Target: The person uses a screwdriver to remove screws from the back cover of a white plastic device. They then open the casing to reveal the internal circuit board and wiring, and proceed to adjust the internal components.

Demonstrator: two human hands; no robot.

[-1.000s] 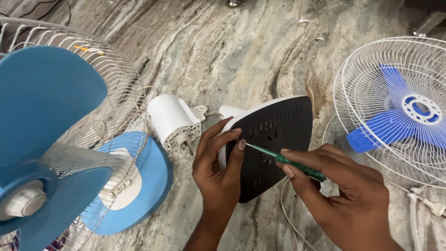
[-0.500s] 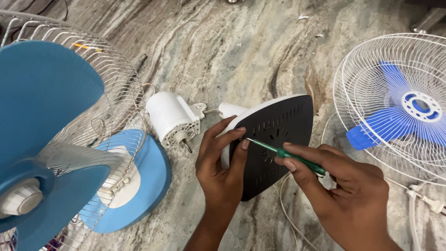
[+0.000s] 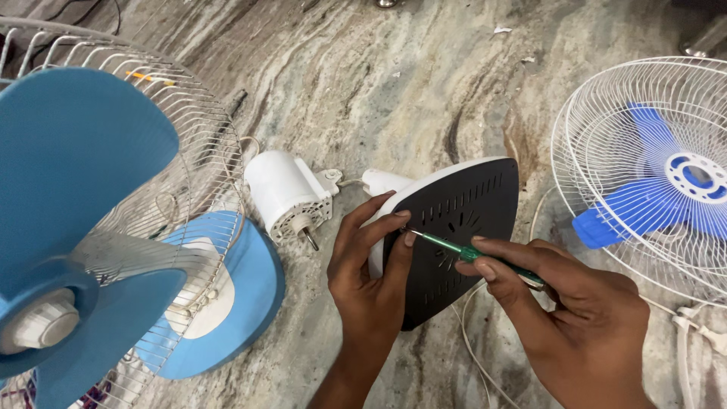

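A fan base (image 3: 462,220) lies tipped up on the stone floor, its black vented underside facing me. My left hand (image 3: 371,280) grips its left edge, thumb and fingers wrapped over the rim. My right hand (image 3: 575,318) holds a green-handled screwdriver (image 3: 462,250), whose metal tip rests on the black plate near my left fingertips. A white fan motor housing (image 3: 284,193) with a bare shaft lies just left of the base, joined to it by a white neck.
A fan with blue blades and a wire guard (image 3: 91,227) fills the left side, over a blue round base (image 3: 227,303). Another white-caged fan with blue blades (image 3: 659,174) lies at the right. White cords (image 3: 485,356) trail on the floor near my right hand.
Both hands and the base have stayed nearly still. The screwdriver tip remains on the black plate, and the view has shifted only slightly.
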